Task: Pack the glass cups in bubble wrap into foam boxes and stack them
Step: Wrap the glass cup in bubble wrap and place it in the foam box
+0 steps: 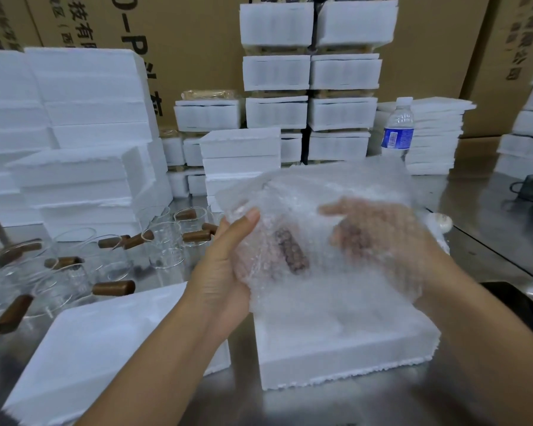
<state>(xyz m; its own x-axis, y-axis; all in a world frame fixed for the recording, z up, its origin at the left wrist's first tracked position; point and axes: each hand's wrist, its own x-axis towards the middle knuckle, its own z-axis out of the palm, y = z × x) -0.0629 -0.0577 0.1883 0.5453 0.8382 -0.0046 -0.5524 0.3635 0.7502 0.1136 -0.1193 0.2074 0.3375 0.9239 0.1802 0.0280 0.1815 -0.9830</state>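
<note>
Steel table (314,407) here, with a foam box (336,361) front and centre. Just left of it lies a foam slab (105,342), and further left, glass cups with wooden handles (74,269). Behind the box are foam stacks (83,179) and a water bottle (397,130).

Both hands, left hand (225,265) and right hand (379,238), hold bubble-wrapped cup (290,253) above foam box (345,355).

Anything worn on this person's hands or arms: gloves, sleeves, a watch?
Nothing shows. The left hand and right hand are ungloved, and both forearms are bare with no sleeve, watch or band in view. The left hand has no visible ring; bubble wrap veils the right, so rings there cannot be told.
</note>
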